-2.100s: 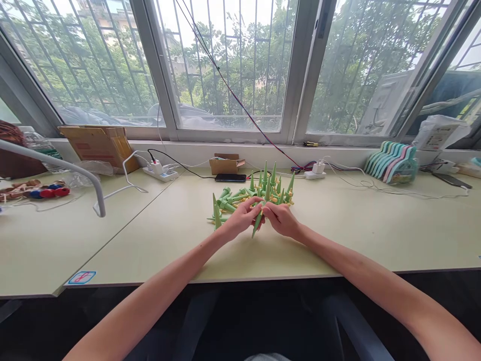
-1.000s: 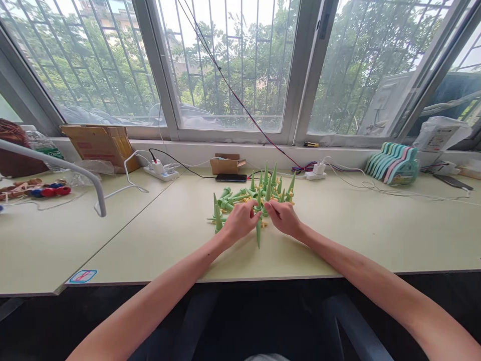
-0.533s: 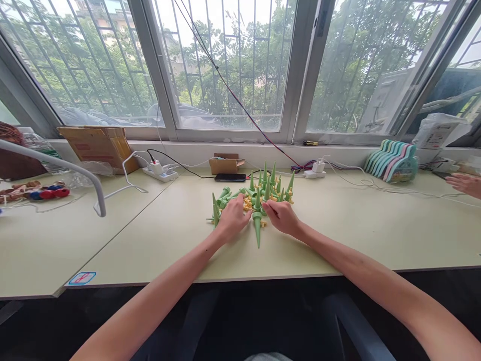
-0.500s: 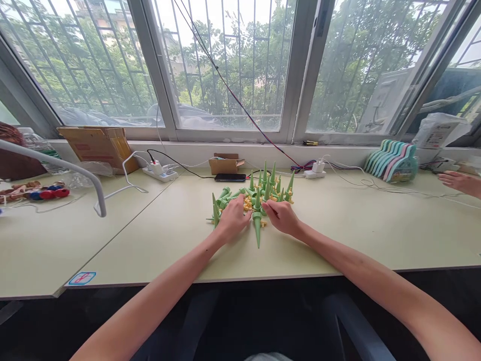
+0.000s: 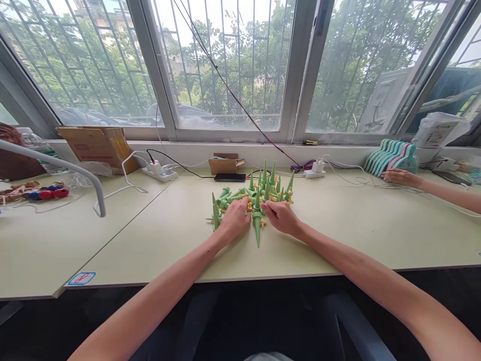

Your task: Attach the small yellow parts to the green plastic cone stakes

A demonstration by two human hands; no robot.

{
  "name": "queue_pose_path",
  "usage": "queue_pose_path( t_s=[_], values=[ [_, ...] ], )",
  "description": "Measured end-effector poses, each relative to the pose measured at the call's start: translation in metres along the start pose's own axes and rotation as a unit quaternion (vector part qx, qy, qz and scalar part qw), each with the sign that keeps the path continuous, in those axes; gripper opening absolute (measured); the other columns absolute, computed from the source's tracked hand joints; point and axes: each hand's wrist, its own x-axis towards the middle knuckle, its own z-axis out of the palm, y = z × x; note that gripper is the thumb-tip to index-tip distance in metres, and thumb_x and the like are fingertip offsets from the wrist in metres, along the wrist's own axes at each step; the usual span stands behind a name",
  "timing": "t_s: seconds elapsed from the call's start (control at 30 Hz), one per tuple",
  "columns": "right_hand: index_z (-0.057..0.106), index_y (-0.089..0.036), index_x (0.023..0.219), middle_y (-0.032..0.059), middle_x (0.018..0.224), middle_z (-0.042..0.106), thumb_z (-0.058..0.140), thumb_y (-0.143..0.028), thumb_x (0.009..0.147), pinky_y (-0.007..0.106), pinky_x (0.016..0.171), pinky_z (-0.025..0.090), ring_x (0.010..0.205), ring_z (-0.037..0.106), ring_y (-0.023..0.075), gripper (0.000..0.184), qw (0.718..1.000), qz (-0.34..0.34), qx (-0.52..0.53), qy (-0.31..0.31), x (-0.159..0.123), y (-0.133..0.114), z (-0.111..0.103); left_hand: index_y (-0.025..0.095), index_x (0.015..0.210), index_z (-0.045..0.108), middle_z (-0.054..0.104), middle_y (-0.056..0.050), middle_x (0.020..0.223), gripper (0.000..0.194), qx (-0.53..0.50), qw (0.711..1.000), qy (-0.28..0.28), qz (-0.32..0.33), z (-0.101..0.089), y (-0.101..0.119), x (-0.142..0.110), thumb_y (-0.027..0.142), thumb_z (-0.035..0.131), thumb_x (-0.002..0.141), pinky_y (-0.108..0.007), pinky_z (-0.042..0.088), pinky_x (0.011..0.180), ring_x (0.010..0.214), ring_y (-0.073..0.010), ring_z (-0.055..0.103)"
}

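Green pointed plastic spikes [image 5: 256,233] with ribbed collars are gathered in a pile at the middle of the table, some upright and some lying down. Small yellow plastic fittings [image 5: 263,224] lie among them. On the pile's near left side is my left hand [image 5: 236,216], its fingers curled down over the yellow fittings; what they pinch is hidden. My right hand [image 5: 281,216] is closed at the near right side, thumb and forefinger against the green spikes; I cannot make out what is inside it. One spike lies between my hands, its tip toward me.
Behind the pile are a black phone [image 5: 230,177] and a small cardboard box [image 5: 225,163]. Power strips [image 5: 159,173] and cables run along the window sill. At right, another person's hand [image 5: 402,177] touches a row of teal and pink hangers [image 5: 391,158]. A white metal bar [image 5: 86,173] juts in from the left.
My left hand has shifted slightly right, with its fingers further over the yellow fittings. My right hand stays nearly still. The other person's hand has moved left to the hangers, uncovering a dark phone-like object.
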Motion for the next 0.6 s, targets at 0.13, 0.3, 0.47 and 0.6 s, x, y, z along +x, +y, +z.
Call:
queue_pose_path(
  t_s=[0.13,0.3,0.47,0.6],
  values=[
    [0.027,-0.021,0.061,-0.006,0.05,0.029,0.036,-0.037,0.1,0.024,0.048,0.021,0.045,0.022,0.0094,0.043,1.0,0.001,0.0,-0.002,0.0002,-0.0001,-0.0001,0.017,0.098,0.055,0.064,-0.014,0.098,0.015,0.002,1.0,-0.002,0.004,-0.0018,0.0022,0.0,0.016,0.053,0.083,-0.039,0.046,0.079,0.099,-0.0314,0.058],
    [0.027,-0.021,0.061,-0.0057,0.05,0.03,0.034,-0.039,0.1,0.024,0.048,0.021,0.045,0.023,0.009,0.044,1.0,0.011,-0.001,-0.012,0.0001,0.0002,0.0002,0.018,0.093,0.054,0.064,-0.011,0.095,0.014,0.009,1.0,0.0,0.016,-0.0029,0.0029,0.0004,0.01,0.051,0.082,-0.038,0.046,0.08,0.095,-0.0286,0.059],
    [0.03,-0.02,0.061,-0.0054,0.051,0.03,0.034,-0.039,0.1,0.024,0.05,0.021,0.047,0.023,0.009,0.044,0.999,0.023,0.004,-0.039,-0.0005,0.0015,0.0007,0.018,0.087,0.054,0.063,-0.009,0.091,0.015,0.025,1.0,0.002,0.019,-0.0016,0.0023,0.0014,0.005,0.049,0.082,-0.036,0.047,0.079,0.092,-0.026,0.058],
    [0.032,-0.02,0.061,-0.0051,0.051,0.033,0.035,-0.039,0.1,0.024,0.051,0.022,0.047,0.025,0.0086,0.044,0.997,0.037,0.005,-0.065,-0.0006,0.0012,0.0015,0.017,0.083,0.055,0.064,-0.01,0.092,0.014,0.032,0.999,0.005,0.026,0.0028,-0.0023,0.0023,0.005,0.05,0.083,-0.037,0.047,0.079,0.095,-0.0272,0.057]
  ],
)
